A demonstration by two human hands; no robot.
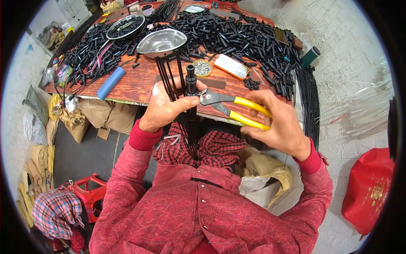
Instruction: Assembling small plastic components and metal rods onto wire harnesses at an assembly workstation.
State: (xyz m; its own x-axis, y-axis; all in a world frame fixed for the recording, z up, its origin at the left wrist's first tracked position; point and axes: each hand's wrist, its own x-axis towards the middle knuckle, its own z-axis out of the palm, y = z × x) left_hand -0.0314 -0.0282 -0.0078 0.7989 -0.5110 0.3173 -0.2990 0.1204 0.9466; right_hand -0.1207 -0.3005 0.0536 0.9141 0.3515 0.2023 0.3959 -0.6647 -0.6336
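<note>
Above the table's near edge, my left hand [165, 109] is closed around an upright black tubular fitting [191, 80] and a bundle of thin black rods [168, 76]. The rods stick up past the fingers and run down toward my lap. My right hand [280, 123] grips pliers [249, 106] by their yellow handles, which are spread apart. The grey plier jaws are beside my left thumb, against the fitting's side. A tiny shiny metal piece [204, 92] shows at the jaws; whether they pinch it I cannot tell.
Black tubular parts [220, 31] are heaped across the far side of the reddish wooden table [137, 80]. A steel bowl [162, 42], a yellow dish of metal bits [202, 68], an orange-rimmed white tray [231, 67] and a blue roll [111, 83] lie nearer. A red bag [372, 190] stands right.
</note>
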